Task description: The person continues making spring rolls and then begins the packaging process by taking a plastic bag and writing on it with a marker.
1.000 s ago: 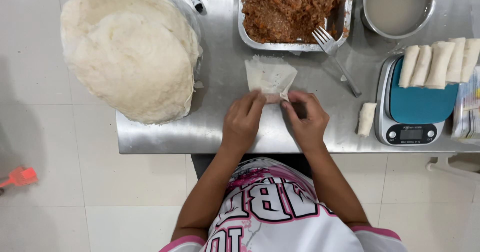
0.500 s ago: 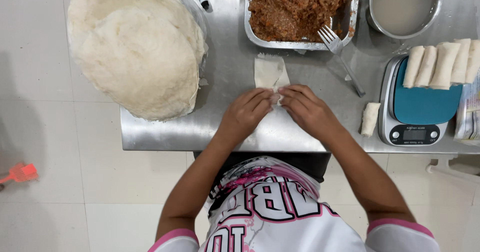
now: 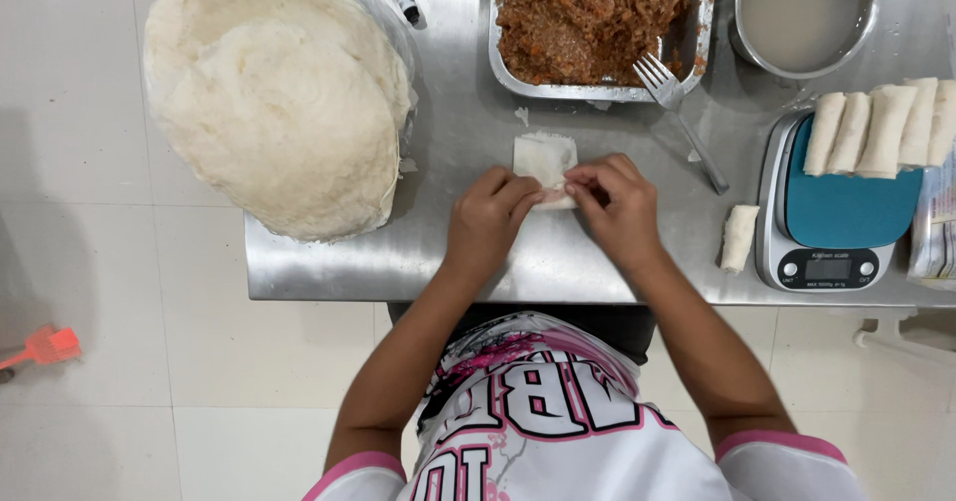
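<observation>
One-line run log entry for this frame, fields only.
left hand: on wrapper roll | right hand: on wrapper roll | roll: partly rolled, on steel table | nearby: fork in filling tray, scale

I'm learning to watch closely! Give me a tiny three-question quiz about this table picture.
1. True or false: both hands touch the small wrapper.
2. What lies in the foil tray of brown filling? A) fork B) spoon C) knife
3. Fill in: one finished roll lies on the table beside the ____.

Key: 1. True. 2. A, the fork. 3. Scale; more rolls sit on top of it.
</observation>
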